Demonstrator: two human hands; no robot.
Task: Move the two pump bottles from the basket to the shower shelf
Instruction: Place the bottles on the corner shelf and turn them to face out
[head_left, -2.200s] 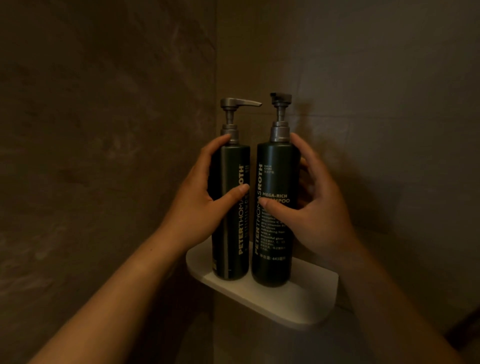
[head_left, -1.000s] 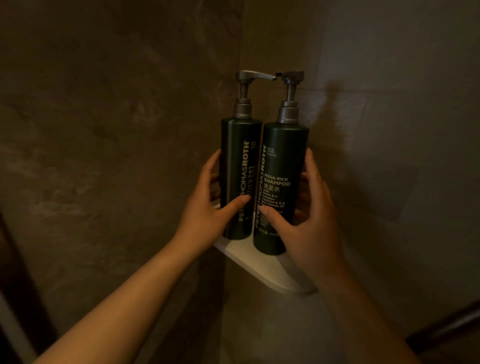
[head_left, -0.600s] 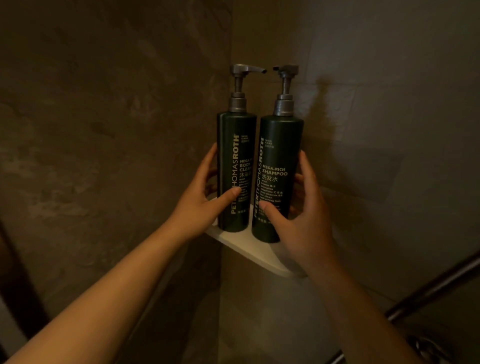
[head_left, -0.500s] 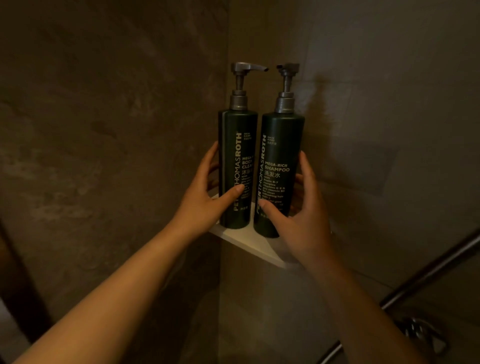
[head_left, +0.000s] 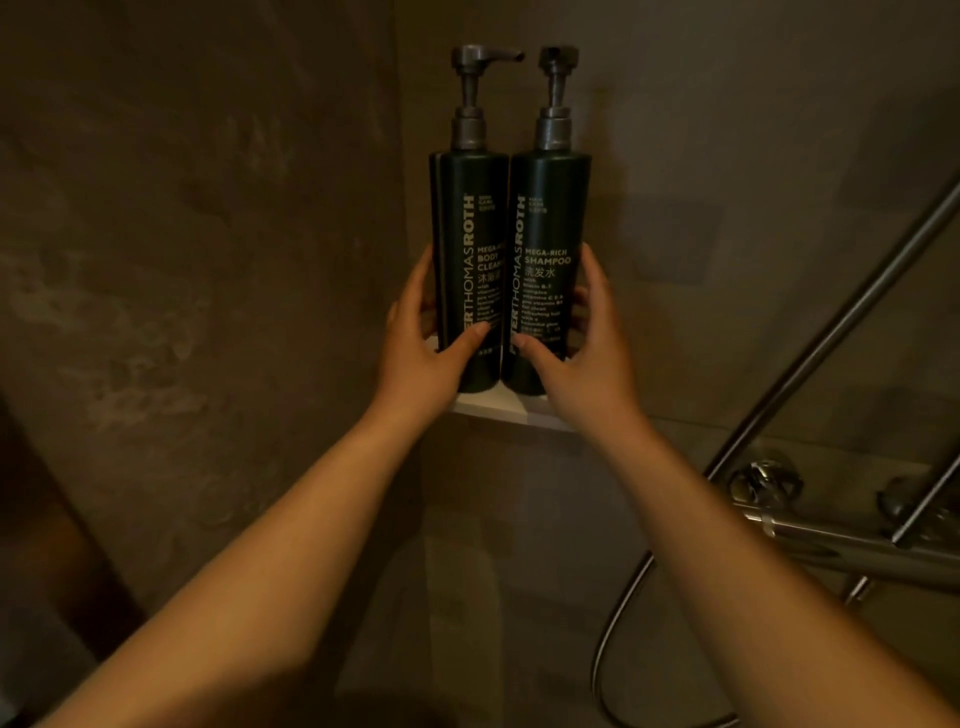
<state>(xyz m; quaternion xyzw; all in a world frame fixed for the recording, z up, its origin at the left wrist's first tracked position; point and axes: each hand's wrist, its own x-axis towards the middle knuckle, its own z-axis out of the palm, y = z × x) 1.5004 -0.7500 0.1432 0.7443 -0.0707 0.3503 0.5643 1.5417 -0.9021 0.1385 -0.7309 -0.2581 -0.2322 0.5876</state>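
Observation:
Two dark green pump bottles stand upright side by side on a white corner shelf (head_left: 496, 405). The left one, a body cleanser bottle (head_left: 467, 218), has its pump spout turned right. The right one is a shampoo bottle (head_left: 550, 208). My left hand (head_left: 421, 353) wraps around the lower part of the body cleanser bottle, thumb across its front. My right hand (head_left: 587, 353) holds the lower part of the shampoo bottle the same way. The bottles touch each other. No basket is in view.
Dark stone-like walls meet in the corner behind the shelf. At the right are a slanted metal shower rail (head_left: 841, 332), a chrome mixer valve (head_left: 769, 493) and a hanging shower hose (head_left: 613, 623).
The view has dropped lower and shifted, so the shelf is seen nearly edge-on and the shower fittings appear at right. The left bottle has turned, showing more label. Both hands stay on the bottles.

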